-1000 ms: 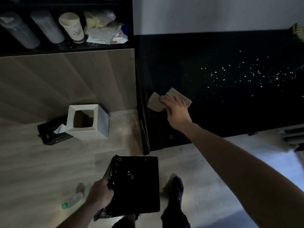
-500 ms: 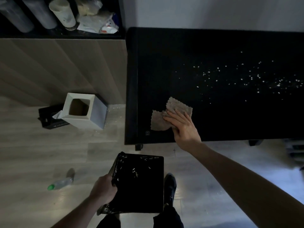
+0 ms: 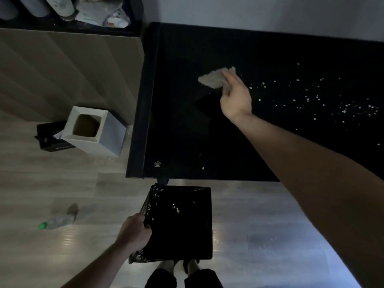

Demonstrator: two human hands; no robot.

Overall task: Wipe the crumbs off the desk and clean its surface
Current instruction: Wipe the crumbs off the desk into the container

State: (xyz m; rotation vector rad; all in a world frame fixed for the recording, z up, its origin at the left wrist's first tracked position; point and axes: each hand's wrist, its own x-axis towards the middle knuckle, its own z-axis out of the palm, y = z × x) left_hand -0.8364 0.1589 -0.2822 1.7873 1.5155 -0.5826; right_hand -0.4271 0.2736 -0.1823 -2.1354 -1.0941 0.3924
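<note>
Green-capped and lying on its side, a plastic bottle [image 3: 56,221] is resting on the wooden floor at far left, with a white square bin [image 3: 94,130] behind it, neither of them part of your job. Your left hand [image 3: 135,232] is gripping the rim of the black-lined bin [image 3: 180,222] just below the front edge of the desk [image 3: 182,132], where a few pale crumbs are already lying in the liner. Your right hand [image 3: 235,96] is pinching the brown cloth [image 3: 215,79], which half a second ago was lying flat near that front edge and is now lifting further back, so one pass looks done. To its right the crumbs [image 3: 324,100] are waiting, scattered widely; one is sitting near the front edge.
</note>
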